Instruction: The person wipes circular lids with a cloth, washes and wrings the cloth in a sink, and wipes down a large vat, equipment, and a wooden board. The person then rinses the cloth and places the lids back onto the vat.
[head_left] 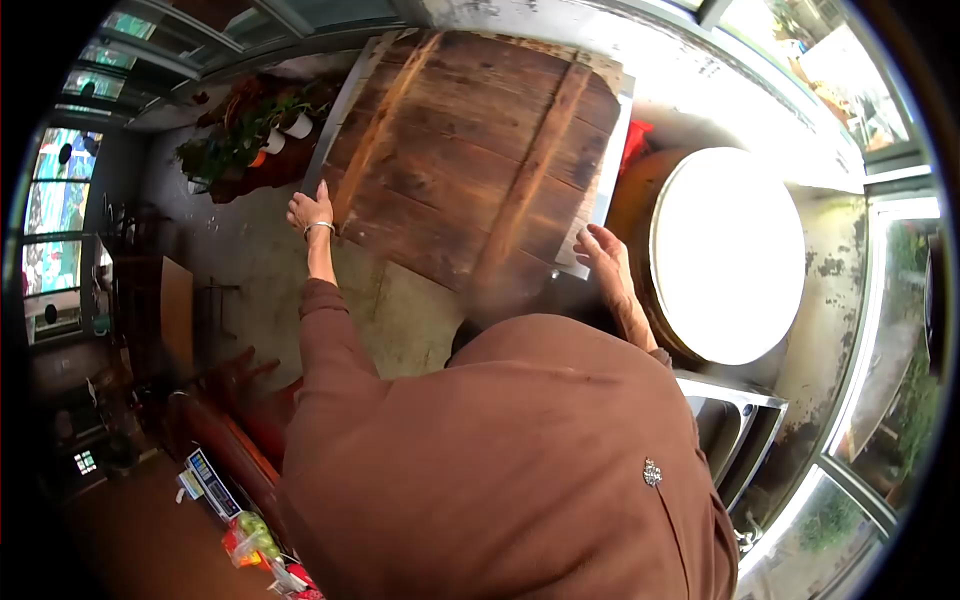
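Observation:
A large dark wooden board (460, 130) with two lighter battens lies in front of me on a pale-edged surface. My left hand (312, 208), a bracelet at its wrist, is beside the board's near left corner, fingers apart and holding nothing. Over on the right, my right hand (602, 255) is near the board's right edge with its fingers apart and nothing in them. Whether its fingertips touch the pale edge, I cannot tell. Just right of that hand stands a large round drum-like container (728, 255) with a bright white top.
Potted plants (255, 140) stand at the far left. A metal sink (725, 420) is at my right side. Red wooden furniture (235, 440) and a bag of green fruit (255, 535) are at the lower left. Behind the container shows something red (634, 143). Windows line the right wall.

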